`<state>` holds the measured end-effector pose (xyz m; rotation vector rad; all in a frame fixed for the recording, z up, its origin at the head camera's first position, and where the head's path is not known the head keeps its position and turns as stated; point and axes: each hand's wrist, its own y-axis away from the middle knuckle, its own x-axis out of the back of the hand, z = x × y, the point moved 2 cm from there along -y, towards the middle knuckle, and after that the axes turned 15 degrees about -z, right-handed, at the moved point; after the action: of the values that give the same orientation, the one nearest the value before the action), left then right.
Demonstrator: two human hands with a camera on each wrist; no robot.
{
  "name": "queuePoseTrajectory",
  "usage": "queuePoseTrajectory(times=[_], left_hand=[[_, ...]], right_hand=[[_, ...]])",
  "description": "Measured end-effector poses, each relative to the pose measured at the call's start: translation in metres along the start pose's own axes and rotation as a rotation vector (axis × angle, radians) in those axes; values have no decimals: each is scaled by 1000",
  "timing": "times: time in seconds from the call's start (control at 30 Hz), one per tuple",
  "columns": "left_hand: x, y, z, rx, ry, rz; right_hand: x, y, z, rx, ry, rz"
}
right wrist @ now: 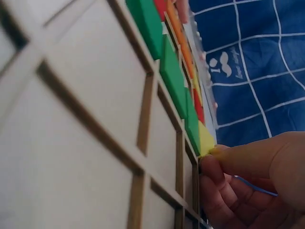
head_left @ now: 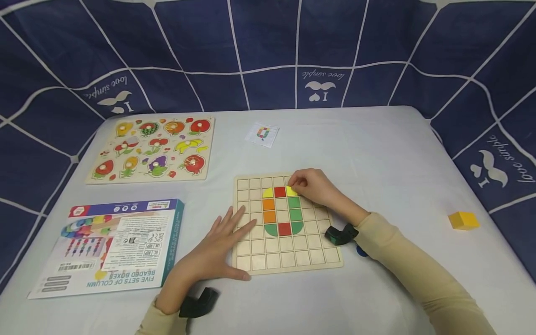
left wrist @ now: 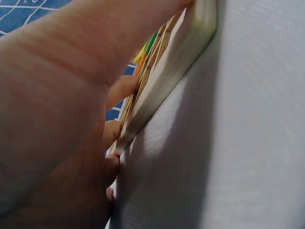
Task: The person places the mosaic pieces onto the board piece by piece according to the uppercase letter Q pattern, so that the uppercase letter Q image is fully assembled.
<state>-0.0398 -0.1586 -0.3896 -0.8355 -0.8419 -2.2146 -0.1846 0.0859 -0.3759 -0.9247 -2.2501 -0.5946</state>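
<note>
A wooden grid board (head_left: 310,257) lies on the white table with an oval ring of coloured tiles in its cells. Thumb and forefinger of my right hand (head_left: 311,186) pinch a yellow tile (right wrist: 205,141) at the ring's upper right corner. Beside it is a red tile (head_left: 279,192), then another yellow tile (head_left: 268,193) with a rounded corner. Green tiles (head_left: 295,214) run down the right side, orange tiles (head_left: 269,217) down the left, and a red tile (head_left: 284,229) sits at the bottom. My left hand (head_left: 215,251) rests with spread fingers along the board's left edge.
Beyond the board lies a small card (head_left: 263,135) printed with a coloured ring pattern. A fruit puzzle board (head_left: 98,174) and a printed box (head_left: 104,246) are at left. A yellow block (head_left: 463,220) stands far right. A blue piece (head_left: 361,251) shows partly beneath the right sleeve.
</note>
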Motion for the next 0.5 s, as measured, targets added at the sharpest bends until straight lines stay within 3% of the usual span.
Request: queuePoseTrajectory(times=[0.13,0.23,0.5], left_hand=[[1,-2,1,-4,0,-2],[0,-3,1,-6,1,-3],[0,0,1,8,10,-1]], right_hand=[[2,6,1,-13,-6,20],[9,22,3,-10,-25,54],[27,110,23,-26,53,119]])
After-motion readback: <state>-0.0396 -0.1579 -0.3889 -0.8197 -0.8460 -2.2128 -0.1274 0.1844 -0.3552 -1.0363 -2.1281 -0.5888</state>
